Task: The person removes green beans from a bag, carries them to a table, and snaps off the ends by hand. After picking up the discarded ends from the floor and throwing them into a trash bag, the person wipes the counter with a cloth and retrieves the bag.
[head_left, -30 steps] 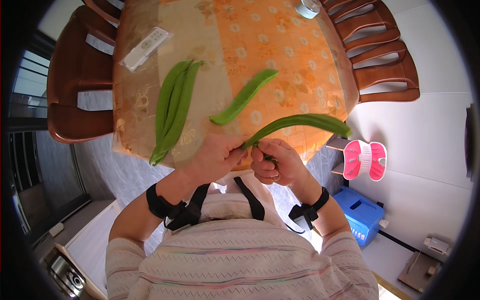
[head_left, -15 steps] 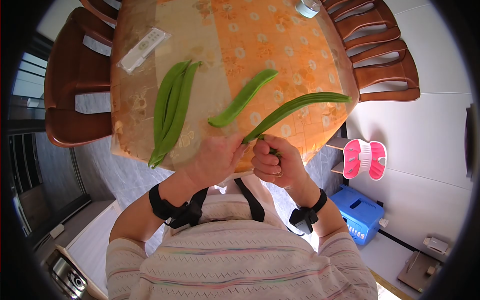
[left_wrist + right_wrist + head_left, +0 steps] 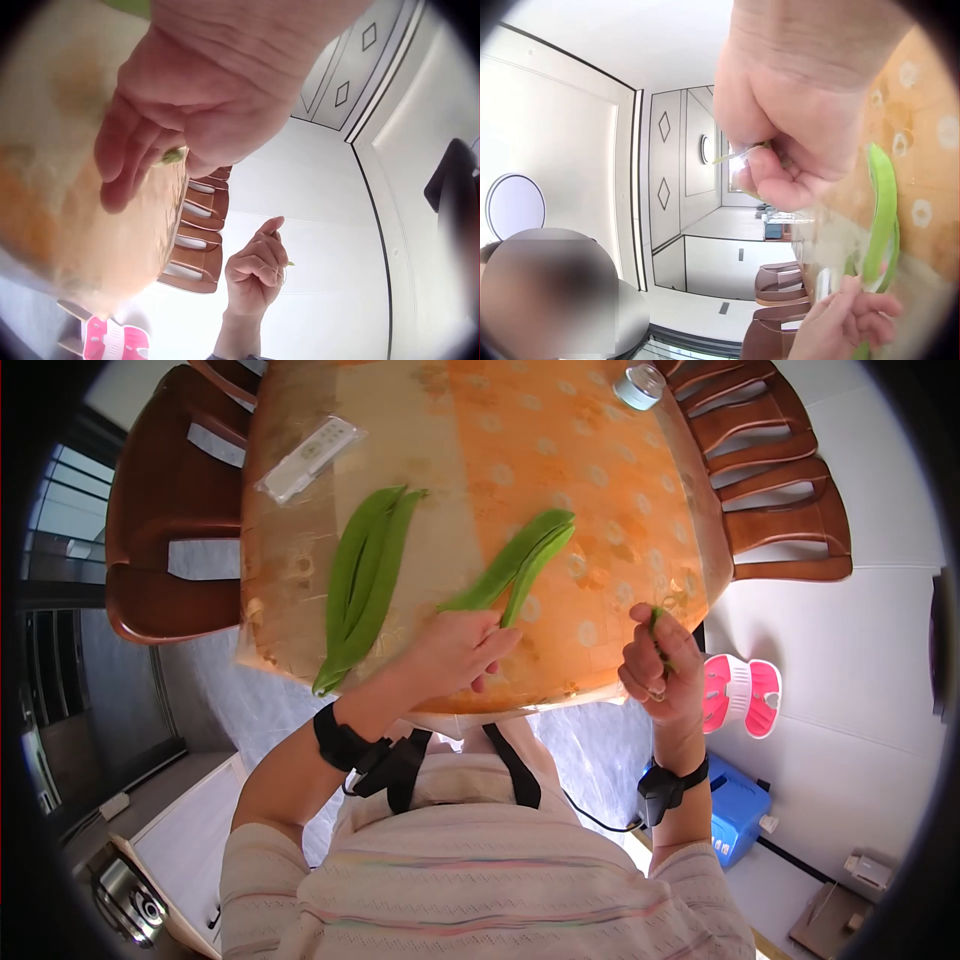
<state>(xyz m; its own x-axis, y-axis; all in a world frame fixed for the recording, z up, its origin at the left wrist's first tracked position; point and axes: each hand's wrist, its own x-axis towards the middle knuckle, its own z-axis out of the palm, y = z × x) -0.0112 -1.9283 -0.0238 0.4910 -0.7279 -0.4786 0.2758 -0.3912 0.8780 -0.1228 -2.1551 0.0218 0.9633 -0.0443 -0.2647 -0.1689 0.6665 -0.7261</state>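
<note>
My left hand [image 3: 462, 652] pinches the near end of a long flat green bean pod [image 3: 530, 575], whose far end lies against a second pod [image 3: 497, 568] on the tablecloth. The pod's tip [image 3: 172, 156] shows between thumb and fingers in the left wrist view. Off to the right, over the table's near right corner, my right hand [image 3: 662, 665] is raised with curled fingers holding small green bean scraps [image 3: 657, 628]. A thin strand sticks out of that fist in the right wrist view. Farther left, several pods [image 3: 368, 575] lie side by side, close to the left forearm.
Orange and beige patterned cloth [image 3: 590, 660] covers the table. A wrapped white remote control [image 3: 312, 458] lies at the far left and a glass jar [image 3: 639, 387] at the far right. Wooden chairs [image 3: 785, 520] flank both sides. A pink and white seat [image 3: 740, 695] stands right, above a blue box [image 3: 738, 810].
Both hands were together at the pod; now they are apart. The left hand has brought the pod down beside the middle one. The right hand has moved right with the scraps.
</note>
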